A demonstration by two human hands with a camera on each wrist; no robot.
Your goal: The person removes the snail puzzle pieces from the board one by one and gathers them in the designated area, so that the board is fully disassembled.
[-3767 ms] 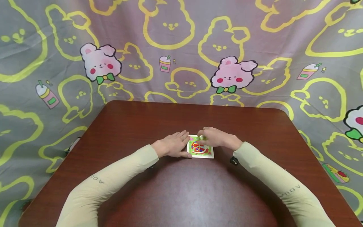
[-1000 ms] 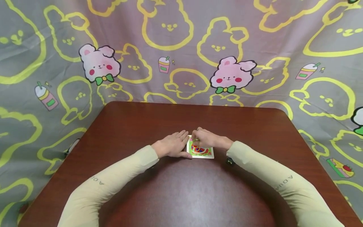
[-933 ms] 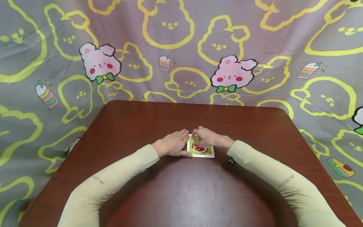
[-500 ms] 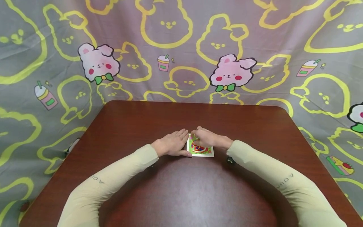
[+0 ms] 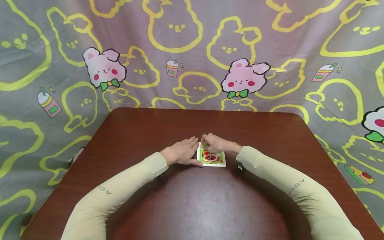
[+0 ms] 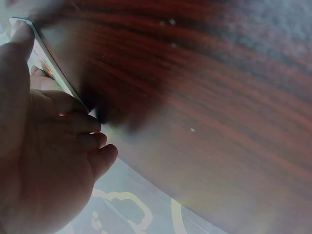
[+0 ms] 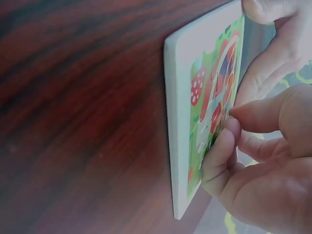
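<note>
A small square jigsaw puzzle [image 5: 214, 159] with a white frame and a colourful snail picture lies flat on the brown table. My left hand [image 5: 183, 152] rests flat along its left side, fingers straight, thumb at the near left corner; the left wrist view shows this hand [image 6: 53, 141] against the frame's edge. My right hand [image 5: 216, 144] is over the upper part of the picture with curled fingers. In the right wrist view its thumb and fingertips [image 7: 229, 134] come together right at the picture surface, pinching a small puzzle piece mostly hidden by them.
The dark red-brown table [image 5: 192, 203] has rounded far corners. Behind it and at both sides hangs a grey curtain [image 5: 192, 60] with yellow outlines and cartoon rabbits. Pale sleeves [image 5: 120, 186] cover both forearms.
My right hand has moved left over the puzzle, and its fingers have curled closer to the upper left of the picture. The left hand and the puzzle have stayed in place.
</note>
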